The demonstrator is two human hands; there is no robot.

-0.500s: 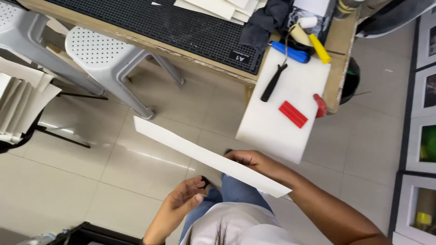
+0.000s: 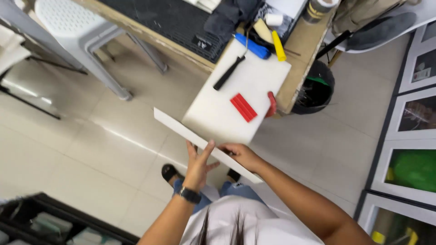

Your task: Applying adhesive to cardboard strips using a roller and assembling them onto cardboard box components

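You hold a long, thin white flat board (image 2: 204,144) tilted in mid-air, just off the white cutting slab's (image 2: 227,109) near edge | left hand (image 2: 198,168): fingers spread flat against it | right hand (image 2: 243,155): fingers clamped on its edge.

Open floor (image 2: 104,149) lies left of the hands. Ahead, the white board (image 2: 227,104) juts off the counter (image 2: 299,59); a stool (image 2: 86,27) and a bin (image 2: 315,88) flank it.

Wooden workbench (image 2: 305,54) carries black mat (image 2: 172,20), white board (image 2: 227,106).
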